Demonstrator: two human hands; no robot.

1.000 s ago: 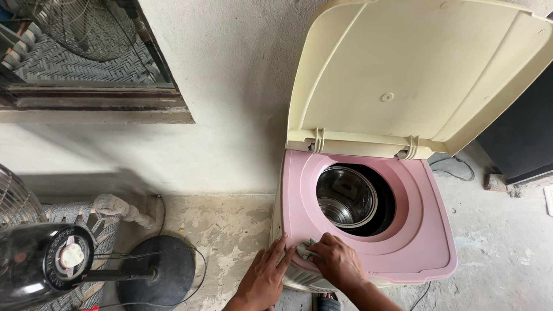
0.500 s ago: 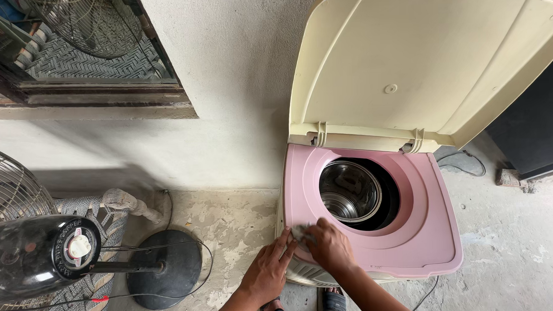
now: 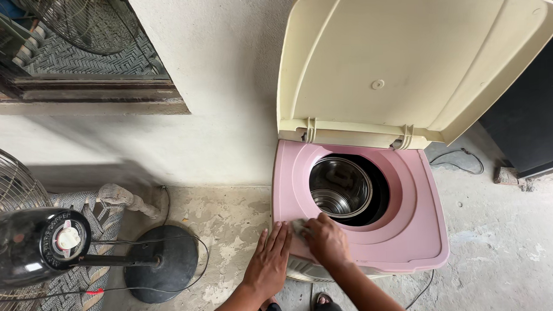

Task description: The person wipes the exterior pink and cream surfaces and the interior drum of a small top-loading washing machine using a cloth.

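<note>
A small pink top-loading washer (image 3: 417, 233) stands against the wall with its cream lid (image 3: 396, 59) raised. The steel drum (image 3: 340, 187) shows inside the round opening. My right hand (image 3: 327, 239) presses a small pale cloth (image 3: 299, 226) onto the pink top at the front left corner, fingers curled over it. My left hand (image 3: 269, 263) lies flat with its fingers apart against the washer's left front edge, right beside the other hand. It holds nothing. My feet show just below the washer.
A black pedestal fan (image 3: 40, 243) with a round base (image 3: 161, 264) stands on the concrete floor at the left, over a woven seat (image 3: 79, 285). A barred window (image 3: 83, 52) is above it. A cable (image 3: 454, 158) and a dark cabinet (image 3: 532, 103) lie to the right.
My right hand has slid a little leftward along the washer's front rim with the cloth. The left hand stays at the corner. The view has shifted slightly.
</note>
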